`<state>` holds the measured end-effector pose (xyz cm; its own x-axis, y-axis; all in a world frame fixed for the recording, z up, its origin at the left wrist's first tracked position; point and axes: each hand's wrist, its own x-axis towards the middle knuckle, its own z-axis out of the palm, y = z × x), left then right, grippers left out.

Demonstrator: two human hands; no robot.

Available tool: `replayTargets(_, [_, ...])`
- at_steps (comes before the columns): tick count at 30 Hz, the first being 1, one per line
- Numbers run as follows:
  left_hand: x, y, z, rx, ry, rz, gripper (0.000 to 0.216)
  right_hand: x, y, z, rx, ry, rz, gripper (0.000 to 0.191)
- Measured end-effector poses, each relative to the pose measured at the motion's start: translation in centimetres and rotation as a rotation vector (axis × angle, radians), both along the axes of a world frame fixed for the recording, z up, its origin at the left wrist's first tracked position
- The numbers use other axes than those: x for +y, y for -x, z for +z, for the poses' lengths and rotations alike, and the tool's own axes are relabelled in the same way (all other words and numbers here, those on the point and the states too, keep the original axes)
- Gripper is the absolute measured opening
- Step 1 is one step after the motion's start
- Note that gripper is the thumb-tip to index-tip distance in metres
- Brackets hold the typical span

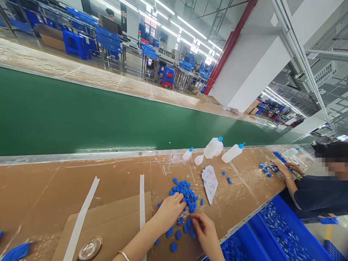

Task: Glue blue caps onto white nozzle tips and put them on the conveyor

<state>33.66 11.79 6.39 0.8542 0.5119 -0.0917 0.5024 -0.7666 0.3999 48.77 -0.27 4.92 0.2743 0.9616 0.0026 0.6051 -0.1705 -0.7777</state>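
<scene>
My left hand [172, 208] rests at the near side of a pile of small blue pieces [187, 192], its fingers curled down among them. Whatever sits under those fingertips is hidden. To its right, my right hand [205, 228] is closed, fingers bent toward the thumb, beside loose blue pieces [186, 228]; I cannot make out what it holds. More rounded, flat blue pieces [174, 247] lie scattered between and below my hands on the brown-covered workbench [119, 185]. The kind of part is too small to tell.
Beyond the pile lie a stained cloth [210, 183] and white bottles with blue caps [213, 148]. A green conveyor belt [81, 112] runs behind. Cardboard [114, 221], white strips [83, 217] and a round tin [91, 247] are left. Blue bins [261, 232] and a co-worker [312, 188] are right.
</scene>
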Motion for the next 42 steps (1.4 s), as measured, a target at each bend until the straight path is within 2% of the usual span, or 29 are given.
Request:
replayTargets(5, [-0.1, 0.2, -0.7, 0.006, 0.012, -0.004, 0.017, -0.6, 0.8, 0.0, 0.003, -0.034, 0.036, 0.031])
replayTargets(11, [0.5, 0.1, -0.4, -0.023, 0.049, -0.085, 0.017, 0.4, -0.4, -0.6, -0.064, -0.090, -0.083, 0.026])
replayTargets(15, [0.8, -0.4, -0.3, -0.074, 0.046, -0.111, 0.017, 1.2, -0.3, -1.2, -0.097, -0.094, -0.098, 0.020])
replayTargets(20, [0.9, 0.2, -0.2, -0.135, 0.045, -0.074, 0.015, 1.0, 0.2, -1.2, -0.100, -0.081, -0.079, 0.021])
replayTargets(30, [0.2, 1.6, 1.4, -0.187, 0.135, -0.003, 0.014, 0.5, -1.2, 0.1, -0.073, 0.033, 0.012, 0.027])
replayTargets(42, [0.4, 2.2, 0.8, -0.196, 0.223, 0.046, 0.015, 0.7, -1.4, 0.4, -0.117, -0.045, 0.049, 0.027])
